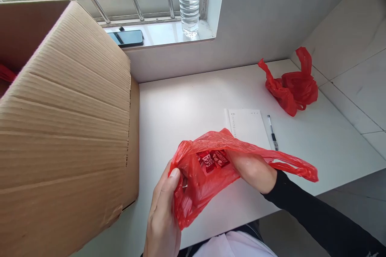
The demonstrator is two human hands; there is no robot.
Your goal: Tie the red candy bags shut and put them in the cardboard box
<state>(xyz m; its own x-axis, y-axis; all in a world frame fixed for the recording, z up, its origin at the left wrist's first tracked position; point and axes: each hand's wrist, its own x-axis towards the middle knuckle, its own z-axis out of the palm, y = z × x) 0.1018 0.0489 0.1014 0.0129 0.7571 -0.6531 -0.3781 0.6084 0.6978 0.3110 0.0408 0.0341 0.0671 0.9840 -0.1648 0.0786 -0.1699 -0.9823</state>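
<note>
A red plastic bag (199,196) is stretched open in front of me, above the white table. My left hand (164,204) grips its left edge, the thumb pressed on the film. Through the bag's mouth reaches my right hand (249,166); its fingers are hidden inside, so I cannot see whether they hold anything. Several small red packets (212,160) with white print lie in the bag, just left of my right wrist. One handle of the bag trails to the right over my right forearm, which wears a black sleeve.
A large open cardboard box (69,128) fills the left side. Behind the bag lie a notebook (247,124) and a pen (273,133). Another red bag (291,86) sits crumpled at the back right. The windowsill bears a phone (129,38) and a water bottle (189,8).
</note>
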